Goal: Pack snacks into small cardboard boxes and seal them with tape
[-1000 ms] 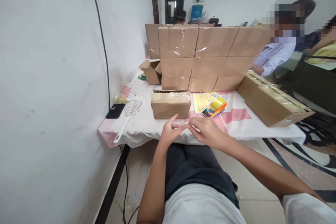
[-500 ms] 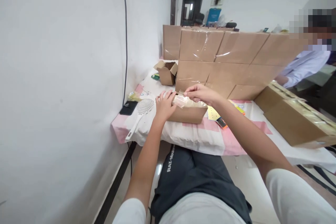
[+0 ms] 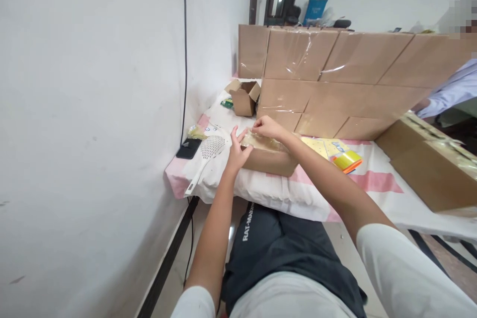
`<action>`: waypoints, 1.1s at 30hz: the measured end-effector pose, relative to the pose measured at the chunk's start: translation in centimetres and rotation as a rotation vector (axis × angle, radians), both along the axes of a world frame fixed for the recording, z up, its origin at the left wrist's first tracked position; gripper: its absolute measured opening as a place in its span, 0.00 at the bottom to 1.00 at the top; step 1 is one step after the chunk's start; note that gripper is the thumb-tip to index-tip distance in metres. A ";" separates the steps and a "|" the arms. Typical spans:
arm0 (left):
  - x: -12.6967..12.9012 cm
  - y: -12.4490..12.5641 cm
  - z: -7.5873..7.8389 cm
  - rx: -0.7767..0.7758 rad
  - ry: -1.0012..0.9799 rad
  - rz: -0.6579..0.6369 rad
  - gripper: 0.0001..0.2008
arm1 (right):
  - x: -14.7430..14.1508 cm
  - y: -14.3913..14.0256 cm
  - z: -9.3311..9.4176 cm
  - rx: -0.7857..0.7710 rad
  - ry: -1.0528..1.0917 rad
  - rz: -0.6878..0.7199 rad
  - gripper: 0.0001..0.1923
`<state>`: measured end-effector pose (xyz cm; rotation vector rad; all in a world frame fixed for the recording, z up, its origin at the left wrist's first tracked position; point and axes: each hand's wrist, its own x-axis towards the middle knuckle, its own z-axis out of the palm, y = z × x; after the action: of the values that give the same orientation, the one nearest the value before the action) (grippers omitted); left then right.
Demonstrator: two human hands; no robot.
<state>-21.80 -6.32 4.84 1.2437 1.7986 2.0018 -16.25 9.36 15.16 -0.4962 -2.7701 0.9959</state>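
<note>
In the head view a small brown cardboard box (image 3: 271, 160) lies near the table's front edge, with shiny clear tape (image 3: 265, 142) across its top. My left hand (image 3: 238, 149) grips the box's left end, thumb at the near top edge and fingers apart toward the far side. Over the far left part of the top, my right hand (image 3: 269, 127) is closed in a pinch at the tape; its fingertips are partly hidden. Left of the box is a white slotted ladle (image 3: 212, 148). A yellow patterned sheet (image 3: 316, 146) and a folded yellow-orange packet (image 3: 347, 160) lie to the right.
Taped cardboard panels (image 3: 298, 54) stand upright behind, with a small open box (image 3: 244, 102) at their left. A black phone (image 3: 189, 148) lies by the wall. Long cardboard boxes (image 3: 428, 164) fill the table's right side. Beyond them shows another person's sleeve (image 3: 452, 87).
My right hand has moved left along the top of the box, close to my left hand. My left hand has turned, with its thumb now at the box's near edge. The view has shifted.
</note>
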 end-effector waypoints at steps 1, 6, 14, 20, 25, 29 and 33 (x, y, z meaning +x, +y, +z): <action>0.2 0.0 0.0 -0.013 0.042 0.028 0.39 | -0.2 0.0 -0.1 0.090 -0.015 -0.009 0.09; 1.1 -0.7 -0.5 -0.168 0.327 0.299 0.16 | -0.4 -0.4 -0.3 0.250 -0.077 -0.052 0.06; 1.5 -1.8 -0.5 -0.219 0.501 0.360 0.14 | -0.2 -1.1 0.8 0.534 -0.102 -0.377 0.35; 1.7 -2.8 0.5 -0.327 0.670 0.431 0.15 | 5.3 4.4 0.3 0.380 -0.121 -0.352 0.28; 0.7 -3.7 1.3 -0.423 0.764 0.344 0.17 | 14.0 6.5 -3.3 -0.097 0.035 -0.027 0.44; 0.6 -3.1 1.7 -0.436 0.682 0.292 0.21 | 17.0 5.0 -6.8 -0.046 0.217 0.045 0.63; 1.5 -2.1 2.3 -0.437 0.717 0.362 0.17 | 17.0 3.2 -9.3 0.052 0.351 -0.009 0.67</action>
<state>-20.32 -8.42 7.11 1.6955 2.7616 1.2160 0.80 12.61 5.85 -0.2927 -2.4713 0.9069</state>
